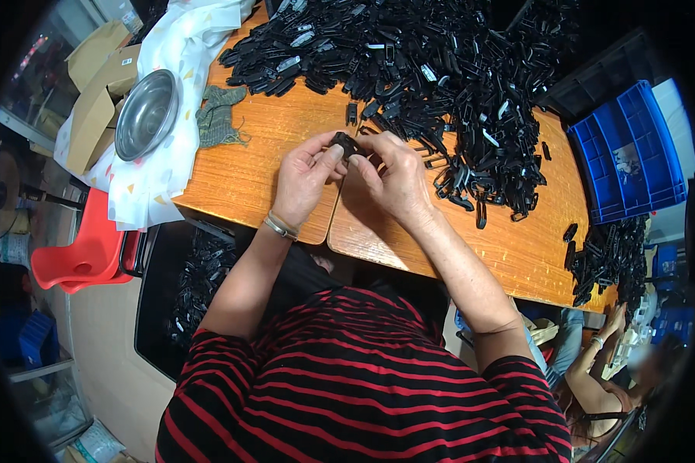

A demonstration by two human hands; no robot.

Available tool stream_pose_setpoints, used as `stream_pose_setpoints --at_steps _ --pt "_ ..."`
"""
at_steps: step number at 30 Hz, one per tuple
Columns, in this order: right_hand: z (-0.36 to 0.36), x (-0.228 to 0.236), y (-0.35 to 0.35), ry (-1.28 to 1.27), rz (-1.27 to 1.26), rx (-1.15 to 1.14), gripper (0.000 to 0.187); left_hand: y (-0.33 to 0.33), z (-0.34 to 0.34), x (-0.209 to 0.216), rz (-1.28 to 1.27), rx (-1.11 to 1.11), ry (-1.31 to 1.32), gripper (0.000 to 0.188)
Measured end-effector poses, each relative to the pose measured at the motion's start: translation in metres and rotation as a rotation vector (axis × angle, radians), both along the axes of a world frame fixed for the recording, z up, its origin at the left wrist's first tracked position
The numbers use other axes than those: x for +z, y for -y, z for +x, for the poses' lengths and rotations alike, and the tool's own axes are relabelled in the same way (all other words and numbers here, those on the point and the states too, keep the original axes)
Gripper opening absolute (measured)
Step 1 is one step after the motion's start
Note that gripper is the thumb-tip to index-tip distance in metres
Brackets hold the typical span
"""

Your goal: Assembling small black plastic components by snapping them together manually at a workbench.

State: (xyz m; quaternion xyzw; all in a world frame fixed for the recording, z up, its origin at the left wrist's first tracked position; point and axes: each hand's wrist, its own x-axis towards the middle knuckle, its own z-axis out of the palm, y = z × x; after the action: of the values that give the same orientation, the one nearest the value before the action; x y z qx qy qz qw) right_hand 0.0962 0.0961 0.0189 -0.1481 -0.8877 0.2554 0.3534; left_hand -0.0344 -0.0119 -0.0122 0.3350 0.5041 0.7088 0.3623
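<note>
1. While both hands meet over the orange wooden tabletop, head view shows the small black plastic clip piece pinched between them, held just above the wood.
2. Left hand: fingers curled, thumb and forefinger pressed on the clip's left end.
3. Right hand: fingertips closed on its right end; the clip's long axis runs roughly left–right between the two thumbs. Neither hand is nearer.
4. Big heap of black plastic clips lies beyond and right of the hands, closer to the right one.
5. Round steel bowl sits far left, well apart.
</note>
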Motion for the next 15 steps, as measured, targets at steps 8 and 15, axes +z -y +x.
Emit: stream_pose_setpoints --at_steps 8,15 --pt "0.0 -0.014 0.03 0.029 -0.132 -0.164 0.042 0.01 0.016 0.007 0.009 -0.031 0.064 0.033" --pt "-0.013 -0.008 0.061 0.133 -0.362 0.013 0.044 0.031 0.005 0.021 0.025 -0.093 0.119 0.035"
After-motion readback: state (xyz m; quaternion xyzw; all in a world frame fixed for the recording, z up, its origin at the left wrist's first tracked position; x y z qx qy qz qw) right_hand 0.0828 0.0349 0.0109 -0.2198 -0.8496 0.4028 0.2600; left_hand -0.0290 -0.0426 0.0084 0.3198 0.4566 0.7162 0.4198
